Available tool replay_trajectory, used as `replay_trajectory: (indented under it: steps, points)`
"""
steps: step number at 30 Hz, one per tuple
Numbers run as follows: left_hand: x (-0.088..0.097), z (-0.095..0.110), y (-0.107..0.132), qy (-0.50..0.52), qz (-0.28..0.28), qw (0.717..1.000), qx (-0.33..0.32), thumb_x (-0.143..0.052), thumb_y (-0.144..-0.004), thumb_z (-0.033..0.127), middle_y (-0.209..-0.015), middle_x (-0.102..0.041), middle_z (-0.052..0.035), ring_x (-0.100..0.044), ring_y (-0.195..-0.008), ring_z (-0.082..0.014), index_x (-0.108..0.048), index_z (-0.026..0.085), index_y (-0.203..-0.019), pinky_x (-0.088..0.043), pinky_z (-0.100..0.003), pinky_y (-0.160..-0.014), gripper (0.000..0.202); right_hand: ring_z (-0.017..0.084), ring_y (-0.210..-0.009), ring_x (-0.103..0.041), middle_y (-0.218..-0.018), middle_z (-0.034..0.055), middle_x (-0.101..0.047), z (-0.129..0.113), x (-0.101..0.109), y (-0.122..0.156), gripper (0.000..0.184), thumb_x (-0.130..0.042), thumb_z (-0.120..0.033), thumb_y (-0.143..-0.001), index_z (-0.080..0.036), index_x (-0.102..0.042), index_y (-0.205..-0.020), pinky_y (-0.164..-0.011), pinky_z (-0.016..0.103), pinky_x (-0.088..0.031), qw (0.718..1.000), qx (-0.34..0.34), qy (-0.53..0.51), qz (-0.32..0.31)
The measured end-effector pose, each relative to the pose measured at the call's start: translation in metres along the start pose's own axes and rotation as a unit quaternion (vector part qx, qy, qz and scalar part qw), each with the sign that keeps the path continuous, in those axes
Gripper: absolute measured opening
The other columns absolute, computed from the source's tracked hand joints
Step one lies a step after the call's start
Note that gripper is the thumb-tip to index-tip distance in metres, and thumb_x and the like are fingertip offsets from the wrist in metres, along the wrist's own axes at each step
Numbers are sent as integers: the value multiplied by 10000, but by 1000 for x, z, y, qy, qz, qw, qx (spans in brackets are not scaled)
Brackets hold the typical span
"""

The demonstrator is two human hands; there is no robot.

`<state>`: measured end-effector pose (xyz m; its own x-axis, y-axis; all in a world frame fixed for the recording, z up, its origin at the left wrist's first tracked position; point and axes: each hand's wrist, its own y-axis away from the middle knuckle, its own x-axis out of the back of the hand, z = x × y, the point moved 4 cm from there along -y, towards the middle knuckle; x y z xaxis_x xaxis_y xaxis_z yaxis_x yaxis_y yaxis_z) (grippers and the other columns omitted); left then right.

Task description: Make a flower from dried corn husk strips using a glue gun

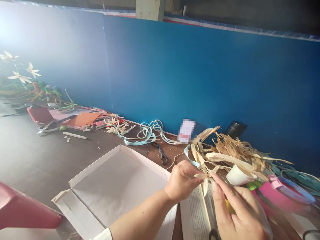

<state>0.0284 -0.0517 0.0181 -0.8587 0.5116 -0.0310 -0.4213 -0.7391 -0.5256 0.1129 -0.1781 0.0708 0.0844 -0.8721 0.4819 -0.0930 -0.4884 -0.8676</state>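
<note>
A pale corn husk flower point(205, 187) with narrow pointed petals is held between my two hands, above an open book point(193, 213). My left hand point(182, 181) pinches it from the left with thumb and fingertips. From the right, my right hand point(237, 210) has its thumb and index finger closed on a petal. A dark loop point(213, 234) shows beside the right palm; I cannot tell whether it is held. Just beyond the hands lies a heap of dried corn husks point(240, 150), with a white paper cup point(240, 175) at its near side.
A shallow white cardboard tray point(120, 186) lies left of the book. Scissors point(160, 154) and light blue cord point(160, 130) lie behind it. A pink container point(275, 196) stands right, a black cylinder point(235, 129) behind the husks. A blue panel point(200, 76) borders the table.
</note>
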Motion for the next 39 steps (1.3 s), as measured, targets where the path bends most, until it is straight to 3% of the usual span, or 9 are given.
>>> replay_trajectory:
  steps: [15,22,27,33,36,39]
  points:
    - [0,5,-1,35,1,999,-15,-704,-763,391,-755,-697,-51,-599,-755,-162,-768,219,-814,-448,-280,-777,190,180,-646,-547,-723,46,-588,9,-16,4,312,-712,-342,-789,-201,-715,-1068,-657,332,-428,999,20,25,-22]
    - [0,2,0,35,-1,999,-5,-699,-755,442,-750,-700,-57,-602,-751,-167,-767,213,-803,-461,-287,-773,243,206,-696,-582,-788,71,-627,-2,-7,-7,384,-723,-314,-783,-176,-682,-1138,-695,357,-446,999,34,22,8]
    - [-2,6,-1,39,-9,999,-23,-683,-783,399,-740,-702,-51,-604,-734,-151,-769,215,-802,-461,-269,-758,204,180,-633,-543,-718,39,-590,-2,-6,-10,295,-702,-343,-797,-234,-713,-1071,-688,358,-437,998,57,23,-15]
    - [-1,11,-2,53,-7,998,-25,-690,-774,402,-739,-702,-55,-604,-727,-150,-772,212,-795,-463,-269,-755,208,202,-673,-565,-743,47,-603,2,-11,-7,362,-682,-398,-803,-233,-693,-1125,-706,362,-439,998,52,34,-31]
    - [-1,5,-2,70,-15,997,13,-695,-760,438,-712,-685,-55,-585,-710,-150,-775,201,-791,-453,-266,-717,253,201,-693,-576,-789,65,-618,-6,-1,-10,422,-690,-357,-804,-183,-654,-1188,-733,359,-442,1000,14,24,-11]
    - [-1,-3,-4,111,-6,990,84,-743,-691,472,-676,-660,-50,-564,-682,-145,-769,172,-735,-437,-257,-665,304,178,-655,-569,-782,67,-626,-4,12,-10,353,-627,-322,-857,-157,-656,-1168,-742,338,-451,995,-89,31,20]
